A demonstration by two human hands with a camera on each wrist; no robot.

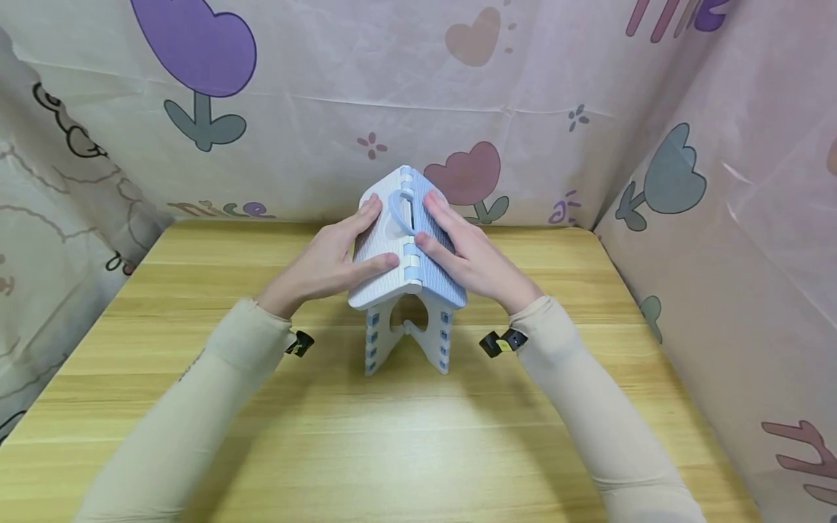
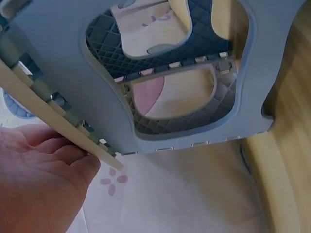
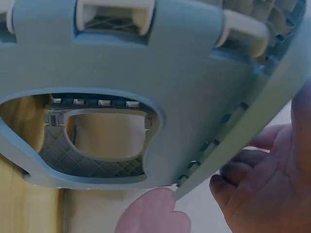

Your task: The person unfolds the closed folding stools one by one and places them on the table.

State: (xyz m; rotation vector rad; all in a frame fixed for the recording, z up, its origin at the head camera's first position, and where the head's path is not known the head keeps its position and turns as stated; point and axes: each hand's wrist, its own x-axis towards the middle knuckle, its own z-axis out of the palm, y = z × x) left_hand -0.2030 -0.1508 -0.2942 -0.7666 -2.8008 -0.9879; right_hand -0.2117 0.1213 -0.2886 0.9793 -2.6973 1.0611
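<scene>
A white and light blue folding step stool (image 1: 442, 269) stands on the table, half folded, with its two top panels sloping down from the middle hinge like a roof. A loop handle (image 1: 397, 212) stands up beside the ridge. My left hand (image 1: 333, 254) holds the white panel, thumb and a finger on its upper face, other fingers bent at its outer edge. On the blue panel, my right hand (image 1: 474, 254) holds on in the same way. Both wrist views show the underside, with legs spread apart below; the panels partly hide the fingers.
The wooden table (image 1: 405, 450) carries the stool near its back half. Printed cloth (image 1: 314, 145) hangs behind the table and along both sides. A small black device (image 1: 502, 343) sits on the right wrist, another (image 1: 300, 343) on the left.
</scene>
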